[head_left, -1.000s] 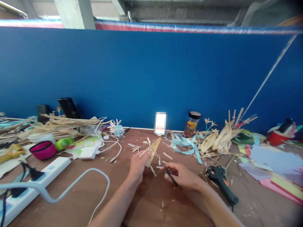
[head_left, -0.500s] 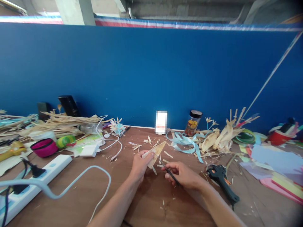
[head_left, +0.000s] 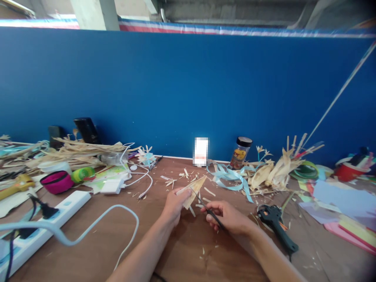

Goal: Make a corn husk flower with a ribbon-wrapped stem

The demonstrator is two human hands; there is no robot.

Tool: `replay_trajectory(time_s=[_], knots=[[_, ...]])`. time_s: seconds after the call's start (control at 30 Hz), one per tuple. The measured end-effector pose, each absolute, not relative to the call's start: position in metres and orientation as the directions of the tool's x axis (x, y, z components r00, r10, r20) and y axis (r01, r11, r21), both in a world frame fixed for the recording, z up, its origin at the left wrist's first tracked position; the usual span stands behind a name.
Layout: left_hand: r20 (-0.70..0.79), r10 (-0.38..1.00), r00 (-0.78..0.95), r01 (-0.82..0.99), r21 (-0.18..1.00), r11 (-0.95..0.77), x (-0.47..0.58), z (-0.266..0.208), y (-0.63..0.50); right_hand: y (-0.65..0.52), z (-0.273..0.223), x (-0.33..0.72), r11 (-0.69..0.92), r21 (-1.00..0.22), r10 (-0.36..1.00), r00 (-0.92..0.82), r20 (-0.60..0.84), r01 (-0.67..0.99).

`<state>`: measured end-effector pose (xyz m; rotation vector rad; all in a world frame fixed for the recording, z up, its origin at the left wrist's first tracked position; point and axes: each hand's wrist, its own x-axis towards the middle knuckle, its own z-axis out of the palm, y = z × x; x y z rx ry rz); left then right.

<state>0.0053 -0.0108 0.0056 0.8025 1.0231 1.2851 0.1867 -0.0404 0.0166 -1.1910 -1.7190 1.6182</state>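
Between the thumb and fingers of my left hand (head_left: 176, 201) is a flat, pointed piece of dried corn husk (head_left: 197, 188), its tip aimed away to the upper right. My right hand (head_left: 225, 216) is closed around the dark handle of slim scissors (head_left: 210, 213). Their thin blades reach up to the left and meet the face of the husk near my left thumb; whether they are parted is too small to tell. Narrow husk strips (head_left: 209, 191) and small scraps lie on the brown table (head_left: 188, 254) around both hands.
A black glue gun (head_left: 277, 227) lies right of my right hand. Pale blue ribbon (head_left: 232, 178), a lidded jar (head_left: 241, 152) and husk bundles (head_left: 273, 172) stand beyond. On the left are a white power strip (head_left: 58, 219), cables and a charger (head_left: 112, 186). A blue partition (head_left: 188, 90) closes the back.
Hardly anything differs. The view has shifted very slightly, while both hands, the husk and the scissors keep nearly the same positions.
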Motion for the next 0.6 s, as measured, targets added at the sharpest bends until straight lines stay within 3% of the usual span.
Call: replay_trajectory(time_s=[0.6], knots=[[-0.144,0.99,0.008,-0.332,0.933,0.138,0.0041,0.001,-0.0094,-0.0387,0.0139,0.1893,-0.091,-0.959,0.835,-0.504,-0.219,0.267]])
